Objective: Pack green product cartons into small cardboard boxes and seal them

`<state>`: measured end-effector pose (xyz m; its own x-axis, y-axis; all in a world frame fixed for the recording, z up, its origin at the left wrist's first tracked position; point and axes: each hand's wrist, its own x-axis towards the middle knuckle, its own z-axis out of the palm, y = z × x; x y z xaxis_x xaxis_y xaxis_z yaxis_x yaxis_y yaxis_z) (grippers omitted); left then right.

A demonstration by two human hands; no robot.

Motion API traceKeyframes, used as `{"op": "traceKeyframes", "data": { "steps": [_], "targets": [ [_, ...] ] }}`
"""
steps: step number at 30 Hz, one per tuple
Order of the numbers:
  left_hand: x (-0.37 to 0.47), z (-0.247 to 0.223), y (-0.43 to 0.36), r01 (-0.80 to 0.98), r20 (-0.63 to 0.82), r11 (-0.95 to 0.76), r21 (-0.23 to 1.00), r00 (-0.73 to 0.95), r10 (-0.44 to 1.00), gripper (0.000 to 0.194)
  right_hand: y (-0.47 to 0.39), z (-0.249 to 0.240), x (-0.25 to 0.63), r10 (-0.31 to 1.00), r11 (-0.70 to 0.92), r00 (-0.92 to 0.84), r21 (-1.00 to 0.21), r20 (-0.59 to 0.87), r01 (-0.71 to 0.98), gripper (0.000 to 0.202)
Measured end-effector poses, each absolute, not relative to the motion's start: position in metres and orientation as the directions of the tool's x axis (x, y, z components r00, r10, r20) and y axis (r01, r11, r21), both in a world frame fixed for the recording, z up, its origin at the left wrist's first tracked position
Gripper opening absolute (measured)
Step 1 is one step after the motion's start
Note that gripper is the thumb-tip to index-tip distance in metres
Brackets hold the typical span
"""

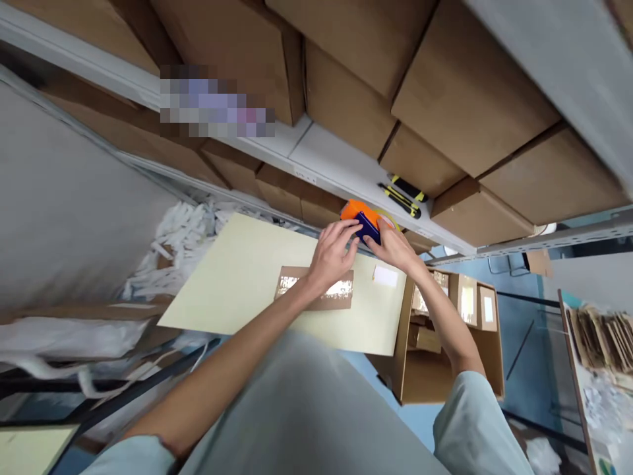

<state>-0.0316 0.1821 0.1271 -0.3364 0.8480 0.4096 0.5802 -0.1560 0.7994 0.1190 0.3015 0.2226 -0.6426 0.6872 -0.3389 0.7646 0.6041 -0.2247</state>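
Stretches both bare arms forward, bringing the hands close together at one o'clock from the grey clothing (316, 409). Angles the left hand (332, 254) in from eight o'clock, back uppermost, with fingers bent towards two o'clock and tips laid on the dark part of a tape dispenser (366, 227) — cannot tell whether gripping there or merely touching. Brings the right hand (395, 249) in from between four and five o'clock, grasping the dispenser between thumb and fingers, with the thumb pointing towards ten o'clock. Looks bright orange at the dispenser's ten o'clock and deep glossy blue in the middle, with a yellow ring showing towards two o'clock — partly covered by the right hand. Overlaps, from this viewpoint, the front edge of a white shelf (336, 148), near the far side of a pale yellow board (237, 277). Has on that board a taped brown parcel (336, 295) between seven and eight o'clock from the dispenser, plus a white label (386, 276) at five o'clock. Shows an open carton (440, 382) between four and five o'clock, and yellow-and-black cutters (405, 204) on the shelf at two o'clock
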Motion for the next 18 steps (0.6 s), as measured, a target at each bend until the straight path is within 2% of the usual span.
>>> {"op": "traceKeyframes", "data": {
  "steps": [3, 5, 10, 12, 14, 16, 18],
  "targets": [
    [-0.049, 0.15, 0.217, 0.598, 0.482, -0.192, 0.778, -0.371, 0.794, 0.048, 0.339, 0.249, 0.067, 0.645, 0.724, -0.748, -0.19, -0.153, 0.663, 0.054],
    [-0.061, 0.159, 0.233, 0.612, 0.49, -0.174, 0.771, -0.395, 0.777, 0.054, 0.358, 0.256, 0.032, 0.647, 0.742, -0.756, -0.144, -0.099, 0.655, 0.056],
    [-0.081, 0.155, 0.228, 0.655, 0.482, -0.136, 0.743, -0.383, 0.788, 0.057, 0.383, 0.239, -0.033, 0.684, 0.703, -0.711, -0.111, -0.162, 0.702, 0.041],
    [-0.087, 0.138, 0.208, 0.654, 0.449, -0.098, 0.75, -0.394, 0.802, 0.054, 0.385, 0.228, -0.042, 0.7, 0.693, -0.698, -0.093, -0.151, 0.715, 0.04],
    [-0.095, 0.11, 0.181, 0.633, 0.379, -0.025, 0.774, -0.431, 0.819, 0.051, 0.381, 0.218, -0.04, 0.71, 0.698, -0.702, -0.079, -0.054, 0.712, 0.048],
    [-0.106, 0.075, 0.147, 0.59, 0.266, 0.087, 0.803, -0.485, 0.833, 0.051, 0.368, 0.207, -0.024, 0.717, 0.697, -0.694, -0.08, 0.068, 0.712, 0.061],
    [-0.115, 0.036, 0.105, 0.526, 0.123, 0.235, 0.817, -0.559, 0.82, 0.054, 0.342, 0.187, 0.005, 0.731, 0.682, -0.674, -0.101, 0.107, 0.724, 0.07]
  ]
}}
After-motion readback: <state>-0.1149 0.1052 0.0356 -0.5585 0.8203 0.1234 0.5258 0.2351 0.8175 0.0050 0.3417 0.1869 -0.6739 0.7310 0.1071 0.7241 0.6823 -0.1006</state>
